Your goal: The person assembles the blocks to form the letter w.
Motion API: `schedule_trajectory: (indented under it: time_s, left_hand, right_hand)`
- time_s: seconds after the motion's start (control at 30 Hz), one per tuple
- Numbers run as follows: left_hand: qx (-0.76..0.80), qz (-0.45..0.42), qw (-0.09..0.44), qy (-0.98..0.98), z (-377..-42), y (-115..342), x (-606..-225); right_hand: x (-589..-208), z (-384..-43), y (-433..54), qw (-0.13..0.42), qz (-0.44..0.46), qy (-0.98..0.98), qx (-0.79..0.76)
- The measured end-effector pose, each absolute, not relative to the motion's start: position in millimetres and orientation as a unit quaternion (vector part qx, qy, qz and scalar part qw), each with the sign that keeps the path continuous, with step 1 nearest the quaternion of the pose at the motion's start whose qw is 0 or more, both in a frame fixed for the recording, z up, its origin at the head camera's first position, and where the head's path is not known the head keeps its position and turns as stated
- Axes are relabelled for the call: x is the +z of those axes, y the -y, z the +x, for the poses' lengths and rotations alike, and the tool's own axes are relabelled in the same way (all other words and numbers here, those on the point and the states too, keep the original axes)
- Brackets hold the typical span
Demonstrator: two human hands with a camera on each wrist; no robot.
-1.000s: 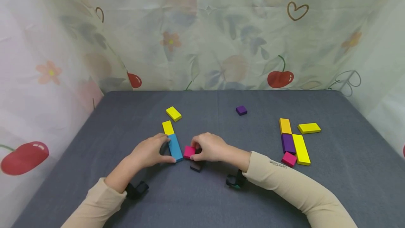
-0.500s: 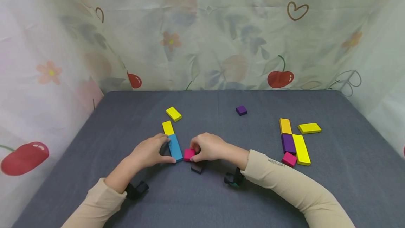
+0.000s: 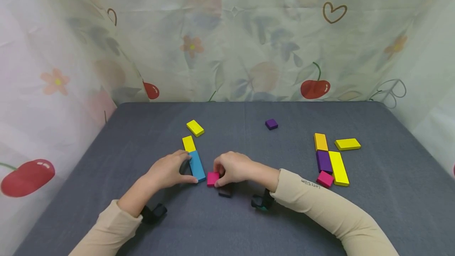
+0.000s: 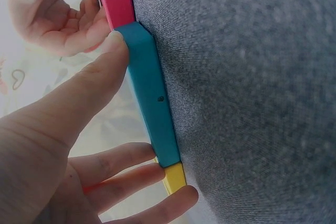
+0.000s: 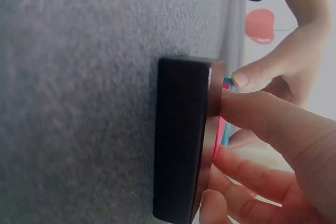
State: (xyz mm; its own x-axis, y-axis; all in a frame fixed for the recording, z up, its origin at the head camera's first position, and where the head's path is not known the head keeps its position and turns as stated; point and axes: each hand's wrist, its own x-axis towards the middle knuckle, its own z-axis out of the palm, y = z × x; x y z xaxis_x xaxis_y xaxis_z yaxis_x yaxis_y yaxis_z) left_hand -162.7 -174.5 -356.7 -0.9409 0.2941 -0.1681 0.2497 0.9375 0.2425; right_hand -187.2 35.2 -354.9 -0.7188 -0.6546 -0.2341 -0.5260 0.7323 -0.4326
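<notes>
My left hand [image 3: 165, 173] holds a blue block [image 3: 197, 167] lengthwise, thumb at its near end and fingers by its far end. A short yellow block [image 3: 188, 143] continues the line beyond the blue one. With thumb and fingertips my right hand [image 3: 236, 168] pinches a small pink block [image 3: 212, 179] just right of the blue block's near end. In the left wrist view the pink block [image 4: 118, 3] lines up against the blue block's end. A dark brown block [image 5: 181, 140] lies on the cloth beside the right thumb, partly hidden under that hand in the head view.
Another yellow block [image 3: 195, 128] lies farther back on the grey cloth-covered table [image 3: 234, 228], and a small purple block [image 3: 271, 124] at the back. At right, an orange block [image 3: 320, 142], a purple, a pink and a long yellow block [image 3: 339, 168] touch, with a loose yellow block [image 3: 347, 144] nearby.
My right hand has slid slightly toward the body with the pink block, along the blue block's right side. The dark brown block has shifted a little nearer and rightward. The left hand stays put.
</notes>
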Motion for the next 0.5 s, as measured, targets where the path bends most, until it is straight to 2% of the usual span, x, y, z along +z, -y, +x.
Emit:
schedule_trajectory:
  time_s: [0.5]
  left_hand:
    - [0.116, 0.144, 0.096, -0.978, -163.2, 175.4, -357.4]
  right_hand:
    - [-358.0, -184.7, -36.4, 0.191, -0.346, -0.900, -0.184]
